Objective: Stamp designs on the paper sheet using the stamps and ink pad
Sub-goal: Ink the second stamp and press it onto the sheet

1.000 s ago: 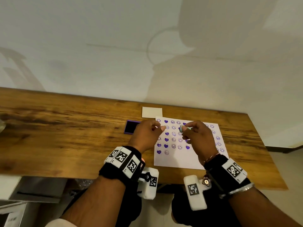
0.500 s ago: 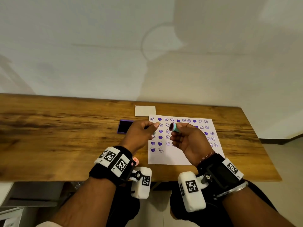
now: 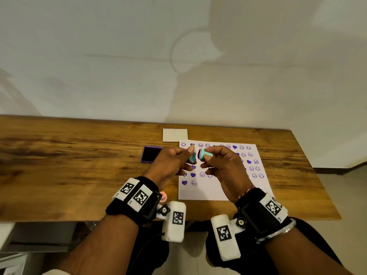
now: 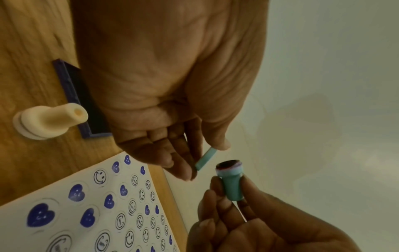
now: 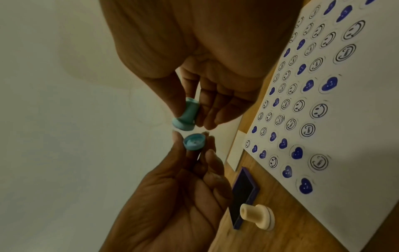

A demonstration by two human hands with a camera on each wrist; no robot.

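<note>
My right hand (image 3: 205, 158) pinches a teal stamp (image 3: 206, 155) by its stem, raised above the paper with its inked face turned left. In the left wrist view the stamp (image 4: 232, 184) shows a dark, wet face. My left hand (image 3: 191, 155) pinches the stamp's teal cap (image 3: 192, 158) between thumb and fingers, a small gap from that face. In the right wrist view the cap (image 5: 194, 142) has its hollow side towards the stamp (image 5: 187, 114). The white paper sheet (image 3: 218, 189) lies below, covered with several purple hearts and smiley prints. The purple ink pad (image 3: 151, 154) lies open left of it.
A cream stamp (image 4: 49, 121) stands on the wooden table (image 3: 79, 165) beside the ink pad (image 4: 71, 92), hidden by my left hand in the head view. A small pale card (image 3: 174, 134) lies behind the sheet. The table's front edge runs just under my wrists.
My right hand lifted the teal stamp off the sheet and turned its face to the left. My left hand, with the cap, has closed in on that face.
</note>
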